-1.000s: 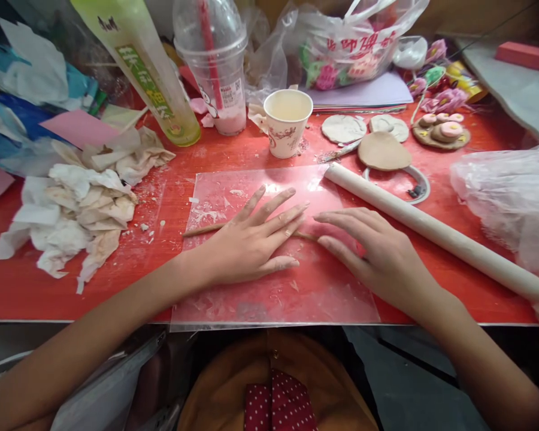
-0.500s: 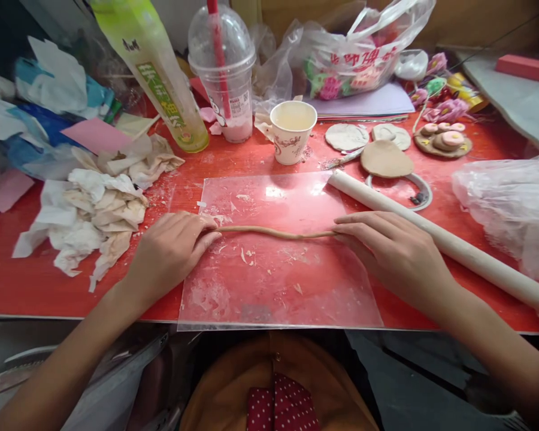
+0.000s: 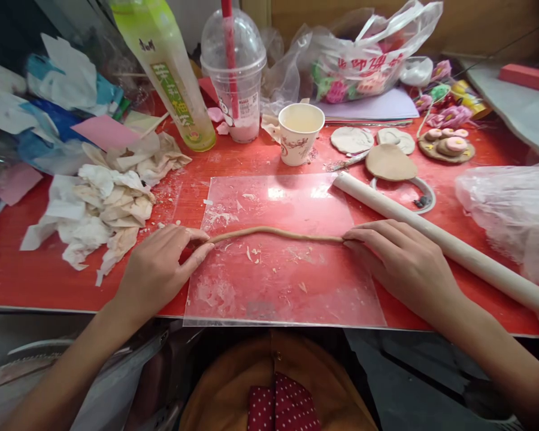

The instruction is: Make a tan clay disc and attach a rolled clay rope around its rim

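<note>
A thin brown clay coil (image 3: 276, 231) stretches across a clear plastic sheet (image 3: 278, 287), bowed slightly upward left of its middle. My left hand (image 3: 161, 263) pinches its left end between thumb and fingertips, just past the sheet's left edge. At the other end, the fingertips of my right hand (image 3: 399, 257) close over the coil, with the thumb mostly hidden beneath. Small pale clay scraps and smears dot the sheet. Beyond my right hand lies a long pale roller (image 3: 431, 230), slanting from upper left to lower right.
Crumpled tissues (image 3: 112, 203) are heaped at left. Along the back stand a green-capped bottle (image 3: 170, 84), a domed plastic cup (image 3: 240, 90) and a paper cup (image 3: 299, 137). Flat clay discs (image 3: 390, 161) and a decorated clay piece (image 3: 447, 146) sit at back right, near a plastic bag (image 3: 512, 209).
My left hand has shifted left and slightly down along the coil's end. More of the coil now shows between my hands, with a larger bow. The whole view has moved slightly.
</note>
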{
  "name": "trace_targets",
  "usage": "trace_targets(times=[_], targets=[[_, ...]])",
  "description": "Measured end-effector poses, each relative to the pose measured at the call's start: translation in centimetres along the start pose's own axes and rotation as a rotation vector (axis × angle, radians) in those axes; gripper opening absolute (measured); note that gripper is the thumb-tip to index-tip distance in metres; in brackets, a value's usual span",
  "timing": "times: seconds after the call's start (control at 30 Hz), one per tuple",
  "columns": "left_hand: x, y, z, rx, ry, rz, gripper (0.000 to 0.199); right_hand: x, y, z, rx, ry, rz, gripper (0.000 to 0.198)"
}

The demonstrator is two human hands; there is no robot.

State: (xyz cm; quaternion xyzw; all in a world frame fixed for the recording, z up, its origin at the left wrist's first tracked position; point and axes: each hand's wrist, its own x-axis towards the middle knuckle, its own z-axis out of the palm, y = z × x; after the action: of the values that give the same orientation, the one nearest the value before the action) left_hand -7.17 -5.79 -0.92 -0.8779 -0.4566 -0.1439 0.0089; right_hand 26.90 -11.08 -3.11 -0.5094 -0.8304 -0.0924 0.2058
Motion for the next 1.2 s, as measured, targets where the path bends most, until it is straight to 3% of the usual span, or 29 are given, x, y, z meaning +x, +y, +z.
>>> trace_targets(times=[0.13,0.3,0.43,0.57,0.7,0.97,1.07,1.2], targets=[[-1.4,2.0,-0.8,-0.172,-0.057,-0.084,0.025,-0.5,-0.7,-0.7,0.056,0.012,0.051,0.010],[-1.9,2.9,-1.4,-0.261,-0.120,0.130,0.019,-1.0,-1.5,-1.6,0.162,-0.075,0.129,0.016],[1.3,3.2,-0.6,-0.145,-0.003,0.245,0.016,0.4,-1.7,-1.0,0.124,-0.041,0.086,0.024],[5.7,4.9,1.7,-0.030,-0.022,0.417,0.026,2.4,-2.4,0.5,0.122,-0.085,0.020,0.022],[7.8,6.3,3.2,0.015,-0.067,0.512,0.019,3.4,-3.1,1.5,0.111,-0.092,-0.002,0.018],[8.3,5.6,2.6,-0.075,0.029,0.355,0.031,4.0,-2.4,1.1,0.084,-0.044,0.040,0.029],[8.5,4.4,2.2,-0.119,0.145,0.249,0.034,3.7,-2.8,1.3,0.097,-0.120,0.015,0.049],[8.5,2.3,2.1,-0.149,0.256,0.090,0.032,3.1,-4.1,1.7,0.098,-0.252,-0.122,0.065]])
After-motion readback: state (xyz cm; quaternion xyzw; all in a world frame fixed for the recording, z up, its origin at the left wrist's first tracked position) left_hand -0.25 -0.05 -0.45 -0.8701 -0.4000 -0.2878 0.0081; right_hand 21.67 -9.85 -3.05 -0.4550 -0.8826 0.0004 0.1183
